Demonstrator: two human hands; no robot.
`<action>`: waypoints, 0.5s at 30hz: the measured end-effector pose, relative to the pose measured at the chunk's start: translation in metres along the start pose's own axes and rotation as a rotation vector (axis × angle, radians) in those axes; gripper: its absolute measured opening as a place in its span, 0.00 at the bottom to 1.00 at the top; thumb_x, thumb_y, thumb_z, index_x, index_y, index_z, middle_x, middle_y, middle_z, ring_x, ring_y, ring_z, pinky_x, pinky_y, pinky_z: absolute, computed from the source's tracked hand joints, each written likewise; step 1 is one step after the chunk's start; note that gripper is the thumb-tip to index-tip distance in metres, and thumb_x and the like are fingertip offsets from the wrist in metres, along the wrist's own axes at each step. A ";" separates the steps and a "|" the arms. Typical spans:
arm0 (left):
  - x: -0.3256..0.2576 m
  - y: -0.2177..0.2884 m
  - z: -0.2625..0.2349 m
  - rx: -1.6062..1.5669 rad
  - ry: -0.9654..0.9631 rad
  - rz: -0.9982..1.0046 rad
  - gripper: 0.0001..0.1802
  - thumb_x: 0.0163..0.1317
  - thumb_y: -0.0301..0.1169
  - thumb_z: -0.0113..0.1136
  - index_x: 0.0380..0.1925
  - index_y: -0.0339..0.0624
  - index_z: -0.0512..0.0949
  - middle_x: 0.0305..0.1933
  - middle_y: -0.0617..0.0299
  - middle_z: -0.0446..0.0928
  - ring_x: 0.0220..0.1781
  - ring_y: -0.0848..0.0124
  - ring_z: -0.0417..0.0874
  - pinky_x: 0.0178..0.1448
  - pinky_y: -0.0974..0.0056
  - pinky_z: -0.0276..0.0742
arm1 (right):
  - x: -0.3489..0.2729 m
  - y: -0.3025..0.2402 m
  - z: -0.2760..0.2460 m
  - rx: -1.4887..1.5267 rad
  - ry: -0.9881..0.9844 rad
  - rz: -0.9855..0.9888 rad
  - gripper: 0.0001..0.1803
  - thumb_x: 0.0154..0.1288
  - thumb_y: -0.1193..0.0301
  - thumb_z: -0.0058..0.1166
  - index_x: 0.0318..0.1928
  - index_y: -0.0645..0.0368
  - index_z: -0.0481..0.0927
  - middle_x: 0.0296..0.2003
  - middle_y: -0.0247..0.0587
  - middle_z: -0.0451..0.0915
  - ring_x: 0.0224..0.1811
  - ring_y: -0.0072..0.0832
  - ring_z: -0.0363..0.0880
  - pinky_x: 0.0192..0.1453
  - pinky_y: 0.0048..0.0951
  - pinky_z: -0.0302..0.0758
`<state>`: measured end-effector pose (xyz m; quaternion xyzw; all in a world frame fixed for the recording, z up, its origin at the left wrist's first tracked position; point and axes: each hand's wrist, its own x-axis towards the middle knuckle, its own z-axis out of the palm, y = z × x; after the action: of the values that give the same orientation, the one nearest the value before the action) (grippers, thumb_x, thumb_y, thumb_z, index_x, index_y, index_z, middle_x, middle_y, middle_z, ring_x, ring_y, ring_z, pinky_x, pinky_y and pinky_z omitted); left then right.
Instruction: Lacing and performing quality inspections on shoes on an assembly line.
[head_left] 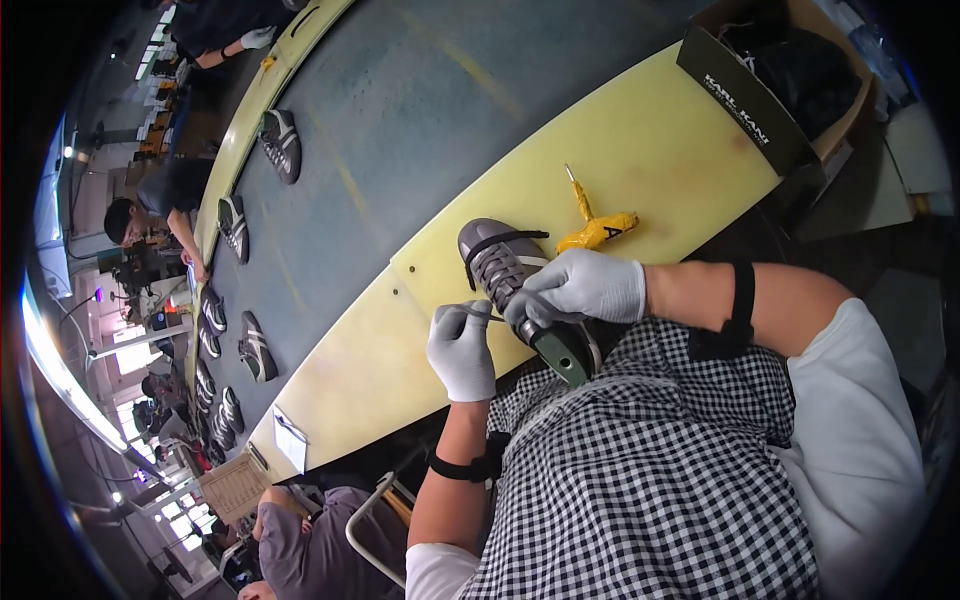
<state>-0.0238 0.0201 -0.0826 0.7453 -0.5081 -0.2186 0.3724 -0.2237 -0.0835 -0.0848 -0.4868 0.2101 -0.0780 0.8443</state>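
A grey sneaker [484, 236] with pale stripes lies at the table's edge in front of me, its toe pointing away. Grey laces run up its front, and a black cord [500, 241] loops loosely over the toe end. From the shoe's opening sticks a dark green shoe last [562, 352] with a hole in it. My left hand [461, 352], in a white glove, pinches a lace end left of the shoe. Over the shoe's upper part, my gloved right hand [590, 285] has its fingers closed around lace; the fingertips are partly hidden. Beyond it rests an awl-like tool [600, 230] wrapped in yellow tape.
A dark box [740, 105] with black material inside stands at the far right of the yellow table [660, 130]. Several sneakers [281, 147] sit on the grey conveyor belt [370, 130]. A clipboard [290, 443] lies at the left. Other people work across the belt and nearby.
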 end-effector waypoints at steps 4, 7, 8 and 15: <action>-0.006 0.011 -0.006 -0.235 -0.125 -0.158 0.18 0.68 0.34 0.66 0.24 0.36 0.73 0.27 0.70 0.71 0.30 0.81 0.65 0.34 0.72 0.63 | 0.009 0.015 0.019 -0.207 0.322 -0.189 0.14 0.72 0.69 0.52 0.52 0.59 0.86 0.39 0.42 0.84 0.42 0.27 0.82 0.51 0.28 0.78; -0.013 0.023 -0.008 -0.191 -0.215 -0.128 0.17 0.68 0.35 0.66 0.25 0.36 0.74 0.26 0.70 0.71 0.29 0.82 0.64 0.33 0.73 0.62 | 0.012 0.011 0.033 -0.882 0.376 -0.475 0.13 0.67 0.74 0.50 0.50 0.61 0.80 0.42 0.50 0.80 0.49 0.43 0.82 0.54 0.37 0.79; -0.013 0.028 -0.009 -0.187 -0.236 -0.191 0.16 0.68 0.35 0.66 0.26 0.36 0.75 0.26 0.69 0.72 0.28 0.82 0.65 0.32 0.73 0.62 | 0.012 0.009 0.036 -0.953 0.352 -0.344 0.12 0.67 0.74 0.50 0.49 0.61 0.80 0.42 0.50 0.80 0.48 0.43 0.83 0.53 0.37 0.79; 0.016 0.048 -0.026 -0.352 -0.588 -0.663 0.12 0.65 0.34 0.62 0.29 0.35 0.77 0.24 0.68 0.73 0.21 0.81 0.69 0.24 0.71 0.63 | 0.016 0.021 0.023 -0.836 0.289 -0.597 0.07 0.63 0.73 0.55 0.40 0.60 0.81 0.39 0.42 0.78 0.38 0.39 0.80 0.45 0.37 0.78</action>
<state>-0.0277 0.0041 -0.0275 0.6993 -0.2820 -0.6101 0.2435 -0.2003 -0.0596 -0.0973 -0.8046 0.1898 -0.2908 0.4817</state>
